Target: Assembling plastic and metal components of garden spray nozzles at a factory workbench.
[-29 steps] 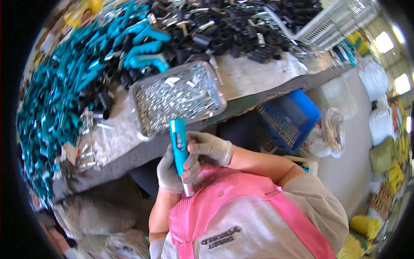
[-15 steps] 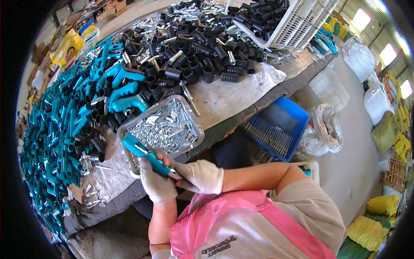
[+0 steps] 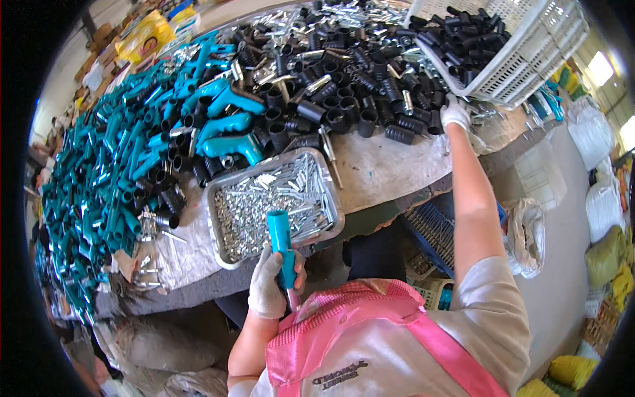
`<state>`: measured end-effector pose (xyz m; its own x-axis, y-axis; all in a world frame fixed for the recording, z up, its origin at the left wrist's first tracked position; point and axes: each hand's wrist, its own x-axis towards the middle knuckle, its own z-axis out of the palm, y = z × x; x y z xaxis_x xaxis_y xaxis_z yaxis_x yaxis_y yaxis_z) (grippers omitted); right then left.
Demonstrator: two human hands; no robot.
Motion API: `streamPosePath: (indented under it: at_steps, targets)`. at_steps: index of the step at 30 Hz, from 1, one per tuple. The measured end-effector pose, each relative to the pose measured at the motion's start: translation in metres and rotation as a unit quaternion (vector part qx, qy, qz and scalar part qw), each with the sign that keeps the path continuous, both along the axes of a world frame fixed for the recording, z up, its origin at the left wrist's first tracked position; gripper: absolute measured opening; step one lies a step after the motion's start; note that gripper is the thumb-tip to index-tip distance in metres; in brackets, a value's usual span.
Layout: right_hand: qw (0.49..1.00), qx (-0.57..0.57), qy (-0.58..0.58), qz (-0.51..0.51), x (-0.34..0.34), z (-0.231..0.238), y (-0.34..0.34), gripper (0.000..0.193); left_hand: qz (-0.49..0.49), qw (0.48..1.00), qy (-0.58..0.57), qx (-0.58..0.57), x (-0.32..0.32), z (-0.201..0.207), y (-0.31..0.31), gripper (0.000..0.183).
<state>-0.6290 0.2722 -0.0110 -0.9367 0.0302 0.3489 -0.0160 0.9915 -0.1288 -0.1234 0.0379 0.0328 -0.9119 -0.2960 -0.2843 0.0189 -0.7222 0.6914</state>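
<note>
My left hand, in a whitish glove, is closed around a teal tubular plastic handle. The handle stands nearly upright with its hollow end up, and a pinkish-grey rod shows at its lower end. Just beyond it lies a clear plastic tray of small metal pins and screws. My right arm stretches far out to the right. My gloved right hand is at the edge of the heap of black ribbed sleeves, by the white crate's near corner. Its fingers look stretched out, with the tips partly hidden.
A white slotted crate holding black sleeves leans at the back right. Teal housings cover the table's left side. Below the table edge at right stand a blue bin of metal rods and an open sack.
My right hand has let go of the teal handle and reached out right to the black sleeves. My left hand has turned the handle more upright. The view has shifted.
</note>
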Motion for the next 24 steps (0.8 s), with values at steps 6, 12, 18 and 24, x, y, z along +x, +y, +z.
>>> streamPosePath:
  at_steps: [6, 12, 18, 24]
  targets:
    - [0.956, -0.132, 0.189, 0.179, 0.043, 0.029, 0.018, 0.034, -0.019, 0.983, -0.019, -0.183, 0.003, 0.013, -0.006, 0.030]
    - [0.661, -0.383, -0.297, 0.572, 0.261, 0.110, -0.093, 0.024, -0.025, 0.891, -0.077, -0.447, 0.017, 0.004, -0.032, 0.034]
    - [0.536, -0.222, -0.365, 0.728, 0.321, 0.107, -0.135, 0.031, -0.022, 0.780, -0.084, -0.620, 0.034, 0.020, -0.040, 0.040]
    - [0.570, -0.160, -0.513, 0.621, 0.368, 0.090, -0.160, 0.032, -0.012, 0.752, -0.106, -0.650, 0.048, 0.011, -0.044, 0.059]
